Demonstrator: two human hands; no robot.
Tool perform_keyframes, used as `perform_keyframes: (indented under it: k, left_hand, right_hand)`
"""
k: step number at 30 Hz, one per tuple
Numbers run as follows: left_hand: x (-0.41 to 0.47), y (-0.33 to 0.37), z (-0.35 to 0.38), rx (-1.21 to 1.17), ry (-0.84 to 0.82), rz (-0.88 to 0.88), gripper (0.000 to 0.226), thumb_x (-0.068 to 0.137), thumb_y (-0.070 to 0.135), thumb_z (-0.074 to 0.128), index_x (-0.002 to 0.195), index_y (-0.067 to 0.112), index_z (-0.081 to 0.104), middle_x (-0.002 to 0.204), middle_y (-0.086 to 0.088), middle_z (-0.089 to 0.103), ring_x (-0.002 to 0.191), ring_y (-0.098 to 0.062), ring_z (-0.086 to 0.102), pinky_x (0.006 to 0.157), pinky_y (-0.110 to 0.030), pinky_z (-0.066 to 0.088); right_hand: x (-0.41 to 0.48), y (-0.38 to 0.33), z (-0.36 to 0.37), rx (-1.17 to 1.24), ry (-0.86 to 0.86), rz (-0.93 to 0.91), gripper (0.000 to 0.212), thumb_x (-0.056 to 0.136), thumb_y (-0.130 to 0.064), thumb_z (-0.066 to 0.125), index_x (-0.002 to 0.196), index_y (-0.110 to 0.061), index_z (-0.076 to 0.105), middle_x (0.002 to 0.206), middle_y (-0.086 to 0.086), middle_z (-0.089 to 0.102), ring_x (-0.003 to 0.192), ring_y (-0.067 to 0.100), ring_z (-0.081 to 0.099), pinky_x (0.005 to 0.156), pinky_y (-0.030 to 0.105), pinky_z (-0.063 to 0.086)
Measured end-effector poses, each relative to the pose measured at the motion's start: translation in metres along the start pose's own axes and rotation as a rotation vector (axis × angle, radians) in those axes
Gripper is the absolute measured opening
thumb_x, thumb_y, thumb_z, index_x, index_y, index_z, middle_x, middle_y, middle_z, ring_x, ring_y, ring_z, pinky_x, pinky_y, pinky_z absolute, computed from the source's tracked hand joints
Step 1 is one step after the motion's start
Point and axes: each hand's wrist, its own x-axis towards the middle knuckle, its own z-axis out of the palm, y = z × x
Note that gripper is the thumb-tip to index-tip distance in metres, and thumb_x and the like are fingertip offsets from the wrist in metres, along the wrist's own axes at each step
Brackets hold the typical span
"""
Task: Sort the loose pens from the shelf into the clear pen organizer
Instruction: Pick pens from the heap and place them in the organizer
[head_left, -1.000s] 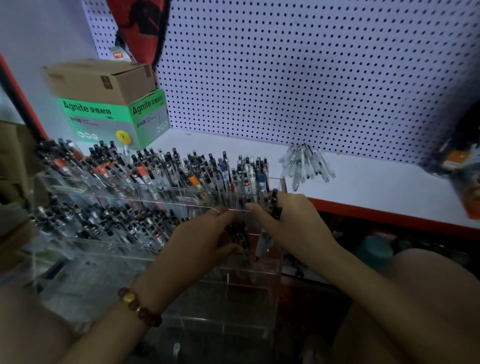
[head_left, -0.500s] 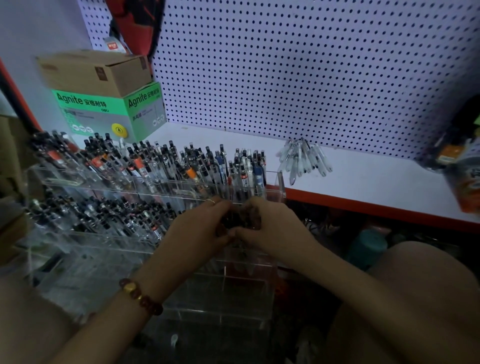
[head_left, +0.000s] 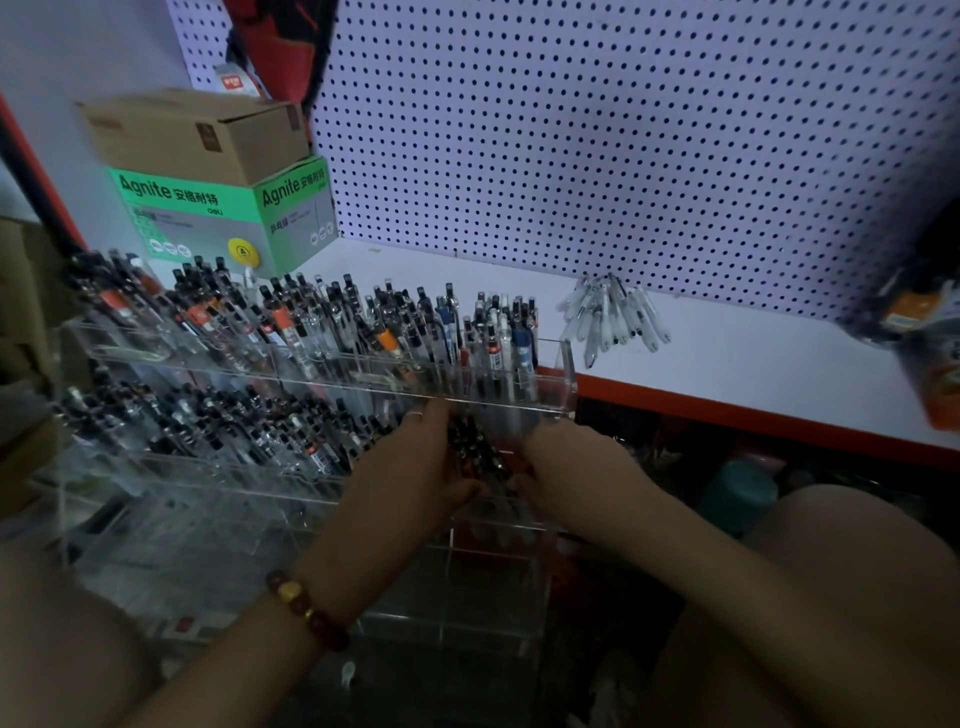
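While left hand (head_left: 410, 467) and right hand (head_left: 576, 467) clasp dark pen bundle (head_left: 475, 447) at clear pen organizer (head_left: 322, 375), centre frame: pens likely light, stiff, slick; best gripped mid-barrel.

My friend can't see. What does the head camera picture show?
The left hand and right hand hold a bunch of dark pens at the clear pen organizer, crowded with pens. More loose pens lie on the white shelf behind.

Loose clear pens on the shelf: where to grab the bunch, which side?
Probably across the barrels near the far end of the loose pens, where they bunch together; nearer ends fan apart. Come from above, right of the organizer, since they lie flat on the shelf.
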Motion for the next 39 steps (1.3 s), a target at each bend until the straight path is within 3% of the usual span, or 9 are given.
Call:
perform_keyframes:
  k: [13,21,23,27,29,31,33,36,39]
  left_hand:
    - [0.008,-0.004,0.005,-0.255,0.001,0.008,0.037,0.074,0.012,0.078,0.105,0.014,0.059,0.101,-0.002,0.064,0.093,-0.016,0.06,0.079,-0.028,0.048]
    - [0.005,0.0,-0.007,-0.153,-0.058,-0.024,0.057,0.071,0.024,0.082,0.118,0.018,0.052,0.106,0.002,0.062,0.096,-0.015,0.059,0.078,-0.025,0.046]
    - [0.003,0.003,-0.014,-0.106,-0.021,-0.012,0.057,0.07,0.032,0.082,0.117,0.02,0.051,0.101,0.004,0.06,0.089,-0.012,0.055,0.075,-0.026,0.044]
    - [-0.002,0.009,-0.03,-0.004,0.11,0.066,0.052,0.067,0.05,0.078,0.103,0.026,0.051,0.084,0.014,0.049,0.075,-0.01,0.049,0.061,-0.026,0.037]
    - [-0.001,0.01,-0.037,-0.023,0.172,0.145,0.046,0.068,0.059,0.068,0.094,0.026,0.052,0.073,0.014,0.049,0.064,-0.007,0.049,0.053,-0.023,0.034]
    - [0.004,0.014,-0.046,-0.094,0.218,0.217,0.04,0.073,0.061,0.057,0.089,0.024,0.055,0.066,0.012,0.05,0.057,-0.002,0.047,0.049,-0.02,0.032]
    - [0.012,0.021,-0.056,-0.179,0.223,0.261,0.027,0.084,0.051,0.055,0.086,0.025,0.056,0.066,0.011,0.051,0.058,-0.003,0.048,0.05,-0.019,0.031]
    - [0.026,0.035,-0.07,-0.184,0.228,0.333,0.012,0.091,0.036,0.057,0.083,0.028,0.057,0.069,0.011,0.053,0.063,-0.004,0.051,0.052,-0.023,0.034]
    - [0.044,0.051,-0.081,-0.169,0.212,0.357,0.006,0.088,0.037,0.056,0.084,0.033,0.057,0.074,0.015,0.056,0.066,-0.003,0.053,0.055,-0.023,0.039]
  right_hand:
    - [0.008,-0.006,0.024,0.173,0.011,-0.012,0.029,0.095,-0.015,0.049,0.123,-0.009,0.045,0.111,0.01,0.063,0.104,0.03,0.06,0.096,0.045,0.041]
    - [-0.004,-0.001,0.012,0.171,0.056,-0.034,0.027,0.094,-0.018,0.051,0.12,-0.013,0.055,0.111,0.008,0.063,0.102,0.025,0.062,0.078,0.032,0.05]
    - [-0.01,0.002,0.001,0.163,0.134,-0.036,0.027,0.094,-0.022,0.051,0.119,-0.021,0.062,0.109,0.003,0.067,0.099,0.02,0.064,0.082,0.032,0.053]
    - [-0.016,0.016,-0.027,0.377,0.262,-0.066,0.019,0.096,-0.028,0.052,0.093,-0.025,0.07,0.079,-0.007,0.07,0.068,0.008,0.065,0.069,0.029,0.057]
    - [-0.016,0.028,-0.043,0.64,0.361,-0.047,0.02,0.095,-0.022,0.052,0.084,-0.024,0.069,0.056,-0.01,0.061,0.046,0.002,0.054,0.047,0.015,0.046]
    - [-0.011,0.042,-0.056,0.839,0.5,-0.001,0.022,0.095,-0.013,0.05,0.083,-0.017,0.068,0.043,-0.008,0.05,0.038,0.005,0.04,0.04,0.012,0.034]
    - [0.0,0.059,-0.068,0.93,0.576,0.077,0.024,0.095,-0.008,0.048,0.083,-0.011,0.068,0.044,-0.006,0.049,0.037,0.003,0.04,0.039,0.012,0.032]
    - [0.025,0.095,-0.083,0.996,0.482,0.231,0.023,0.097,-0.006,0.045,0.09,-0.007,0.067,0.059,0.002,0.054,0.038,0.004,0.039,0.038,0.013,0.029]
    - [0.053,0.142,-0.089,0.949,0.41,0.421,0.019,0.096,-0.002,0.045,0.101,-0.004,0.063,0.083,0.005,0.057,0.057,0.012,0.042,0.049,0.021,0.033]
